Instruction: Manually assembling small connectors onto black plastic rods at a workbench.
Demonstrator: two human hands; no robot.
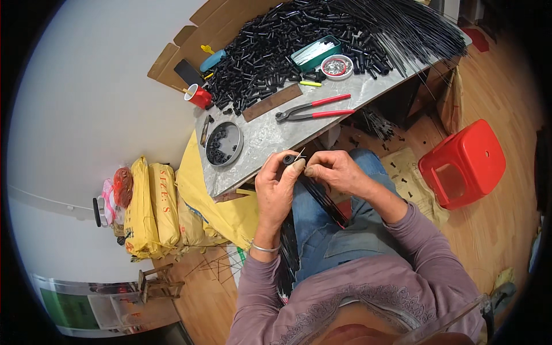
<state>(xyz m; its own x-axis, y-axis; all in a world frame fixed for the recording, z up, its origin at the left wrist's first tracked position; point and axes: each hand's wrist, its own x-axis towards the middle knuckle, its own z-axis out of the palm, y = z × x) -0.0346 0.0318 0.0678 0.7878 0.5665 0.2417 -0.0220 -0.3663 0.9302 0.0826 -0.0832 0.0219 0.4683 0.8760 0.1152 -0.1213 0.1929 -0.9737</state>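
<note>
My left hand [275,187] is closed around a black round cap-like part [288,160], held up just off the table's near edge. A thin, light-coloured sliver [299,153] sticks up between the thumb and fingers there. Close beside it, my right hand [339,171] has thumb and forefinger pinched together near the part; whatever lies in that pinch is too small to make out. Black rods [325,201] run below the hands across my lap. Beyond them on the table lie red-handled pincers [313,108] and a round tin [225,144] holding small black rings.
A heap of black plastic pieces [259,57] and long black rods [408,29] cover the table's back. There also stand a green box of white sticks [315,53], a white dish [337,67] and a red cup [199,96]. A red stool [464,164] stands right; yellow sacks [167,204] left.
</note>
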